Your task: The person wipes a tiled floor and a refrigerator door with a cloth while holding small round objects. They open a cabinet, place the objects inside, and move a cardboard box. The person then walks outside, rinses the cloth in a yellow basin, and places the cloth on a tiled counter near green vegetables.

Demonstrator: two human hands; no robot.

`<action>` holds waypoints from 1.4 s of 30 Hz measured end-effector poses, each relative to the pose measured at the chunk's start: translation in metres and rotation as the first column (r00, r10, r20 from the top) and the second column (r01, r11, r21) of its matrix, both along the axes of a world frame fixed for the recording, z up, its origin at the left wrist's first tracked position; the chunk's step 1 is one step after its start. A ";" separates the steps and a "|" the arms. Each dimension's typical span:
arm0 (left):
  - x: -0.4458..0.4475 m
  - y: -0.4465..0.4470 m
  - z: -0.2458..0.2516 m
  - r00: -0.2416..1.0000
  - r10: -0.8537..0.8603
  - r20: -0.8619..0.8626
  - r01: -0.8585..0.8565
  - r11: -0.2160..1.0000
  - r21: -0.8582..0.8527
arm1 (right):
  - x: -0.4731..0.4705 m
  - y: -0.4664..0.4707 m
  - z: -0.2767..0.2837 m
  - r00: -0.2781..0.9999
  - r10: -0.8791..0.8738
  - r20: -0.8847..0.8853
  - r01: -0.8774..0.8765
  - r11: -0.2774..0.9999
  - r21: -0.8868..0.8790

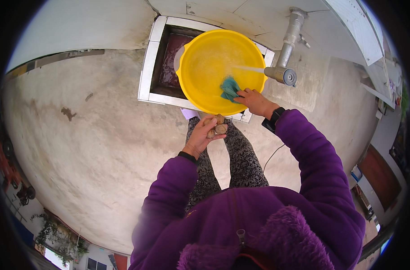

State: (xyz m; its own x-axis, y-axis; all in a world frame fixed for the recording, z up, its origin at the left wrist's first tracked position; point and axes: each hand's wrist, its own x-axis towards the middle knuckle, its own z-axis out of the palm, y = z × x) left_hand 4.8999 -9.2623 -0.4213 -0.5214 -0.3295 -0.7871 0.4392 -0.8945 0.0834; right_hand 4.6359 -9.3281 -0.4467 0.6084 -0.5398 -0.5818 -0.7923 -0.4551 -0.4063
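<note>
Several walnuts (220, 129) rest in the fingers of my left hand (201, 135), just outside the near rim of a yellow plastic basin (205, 67). My right hand (256, 102) reaches over the basin's near right side and grips a wet teal cloth (230, 88), which hangs inside it. From the tap (282, 75) on the right, a stream of water (249, 69) runs into the basin and stirs the surface.
Beneath the basin is a white-tiled sink (146, 81), with dark reddish water (174, 64) at its left. A metal pipe (291, 33) with a small valve joins the tap to the wall. Stained concrete floor (90, 141) spreads around my legs; a thin cable (271, 157) lies at right.
</note>
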 end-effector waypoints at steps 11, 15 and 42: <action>0.024 0.025 -0.006 0.994 0.037 -0.098 -0.045 0.996 -0.073 | 0.041 -0.012 -0.058 0.790 -0.612 0.039 0.602 0.760 -0.244; 0.029 0.024 -0.005 0.994 0.065 -0.088 -0.073 0.993 -0.096 | 0.097 -0.016 -0.092 0.969 -0.234 -0.083 0.190 0.914 -0.359; 0.044 0.045 0.000 0.977 0.147 -0.154 -0.157 0.986 -0.051 | 0.067 -0.031 -0.093 0.875 -0.482 0.040 0.473 0.835 -0.282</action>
State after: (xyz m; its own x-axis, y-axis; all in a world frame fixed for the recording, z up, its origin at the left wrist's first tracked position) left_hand 4.9436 -9.2174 -0.4212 -0.5717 -0.4598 -0.6795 0.5813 -0.8115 0.0600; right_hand 4.7027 -9.3593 -0.5397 0.2174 -0.8988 -0.3807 -0.9503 -0.1060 -0.2926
